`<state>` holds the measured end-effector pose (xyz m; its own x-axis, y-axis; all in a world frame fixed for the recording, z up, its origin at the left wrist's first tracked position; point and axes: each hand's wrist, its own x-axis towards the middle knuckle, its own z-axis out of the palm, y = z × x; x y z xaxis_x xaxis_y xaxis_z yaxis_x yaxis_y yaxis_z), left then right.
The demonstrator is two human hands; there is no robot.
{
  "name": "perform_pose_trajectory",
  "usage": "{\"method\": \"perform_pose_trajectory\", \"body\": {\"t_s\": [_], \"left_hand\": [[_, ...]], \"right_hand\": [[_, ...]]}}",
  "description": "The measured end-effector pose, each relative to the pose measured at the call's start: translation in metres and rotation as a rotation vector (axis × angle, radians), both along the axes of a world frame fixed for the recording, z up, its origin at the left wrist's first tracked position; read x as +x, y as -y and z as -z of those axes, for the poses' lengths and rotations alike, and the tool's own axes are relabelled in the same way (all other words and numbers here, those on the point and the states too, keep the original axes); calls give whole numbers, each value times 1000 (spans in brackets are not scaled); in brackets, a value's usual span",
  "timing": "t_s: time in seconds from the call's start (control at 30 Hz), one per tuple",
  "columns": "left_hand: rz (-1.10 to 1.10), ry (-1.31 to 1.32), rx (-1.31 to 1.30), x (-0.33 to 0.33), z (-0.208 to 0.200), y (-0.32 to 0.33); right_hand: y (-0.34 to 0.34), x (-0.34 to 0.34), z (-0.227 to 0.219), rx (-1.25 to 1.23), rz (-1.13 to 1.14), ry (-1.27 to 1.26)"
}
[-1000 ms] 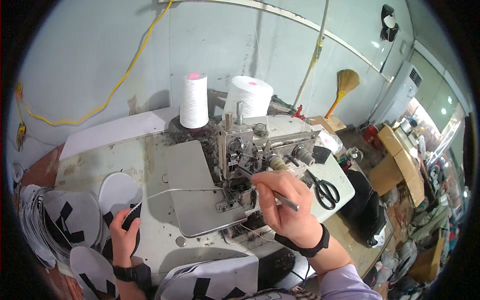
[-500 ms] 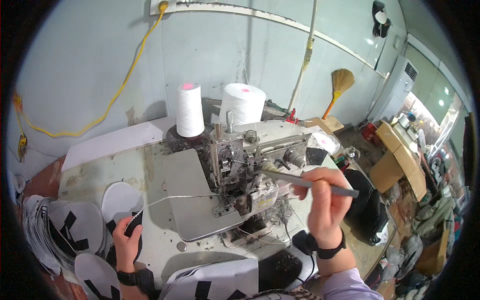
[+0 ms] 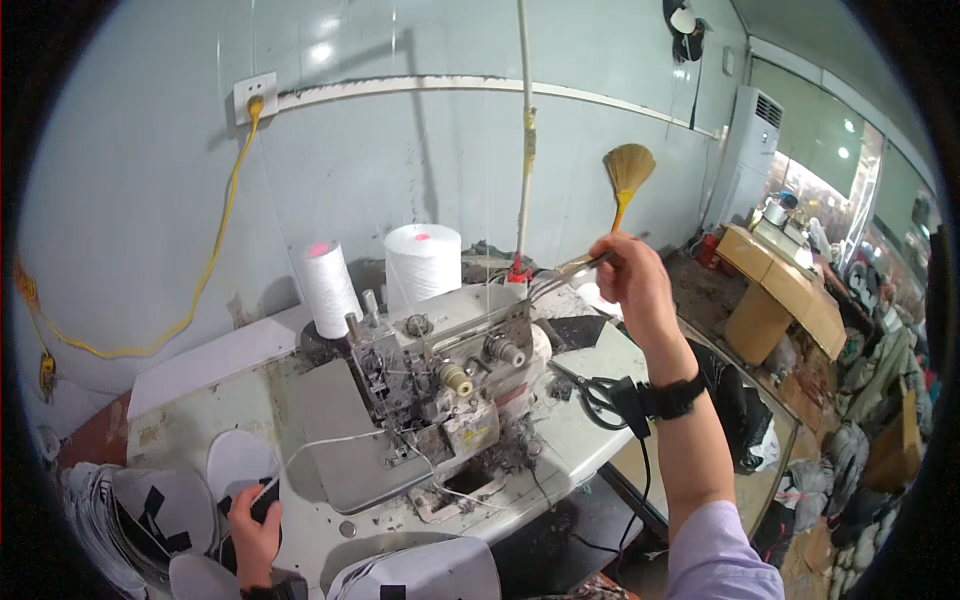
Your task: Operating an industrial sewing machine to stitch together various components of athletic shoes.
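Observation:
My right hand (image 3: 637,285) is raised at the right rear of the overlock sewing machine (image 3: 478,420). It pinches a pair of metal tweezers (image 3: 568,278), whose tips point left at the machine's upper right end. Low on the left, my left hand (image 3: 254,535) grips a white, sole-shaped fabric piece (image 3: 238,458) with a dark underside and a stitched edge. A white thread (image 3: 335,440) runs from that piece across to the needle area. Fingers partly cover the piece's lower part.
Two white thread cones, one narrow (image 3: 330,292) and one wide (image 3: 423,268), stand behind the machine. Black-handled scissors (image 3: 598,402) lie on its right. Stacked sole pieces (image 3: 165,495) sit at the far left, another pile (image 3: 420,575) at the front. A broom (image 3: 628,178) leans on the wall.
My right hand has carried the tweezers from in front of the machine up and back to its rear right. The view has tilted upward and turned right; my left hand keeps its grip.

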<state>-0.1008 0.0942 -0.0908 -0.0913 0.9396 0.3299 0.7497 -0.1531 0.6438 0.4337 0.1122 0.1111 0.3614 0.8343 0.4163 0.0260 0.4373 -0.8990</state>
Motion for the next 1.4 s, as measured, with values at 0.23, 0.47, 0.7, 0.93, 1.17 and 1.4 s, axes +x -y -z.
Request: {"method": "perform_pose_trajectory", "body": {"t_s": [0.23, 0.47, 0.7, 0.93, 1.17, 1.4], "left_hand": [[-322, -555, 141, -103, -19, 18], [-598, -691, -622, -145, -13, 15], [-570, -676, -575, -216, -17, 7], [-328, -499, -222, -190, -29, 15], [-91, -116, -551, -104, -59, 127], [319, 106, -725, -8, -39, 157]], "right_hand": [[-33, -3, -29, -137, -37, 204], [-54, -12, -32, -222, -16, 349], [-48, -1, -42, -154, -38, 303], [-71, -7, -23, -294, -115, 495], [-66, -38, 4, -328, -121, 767], [-55, -42, 17, -189, 89, 776]]}}
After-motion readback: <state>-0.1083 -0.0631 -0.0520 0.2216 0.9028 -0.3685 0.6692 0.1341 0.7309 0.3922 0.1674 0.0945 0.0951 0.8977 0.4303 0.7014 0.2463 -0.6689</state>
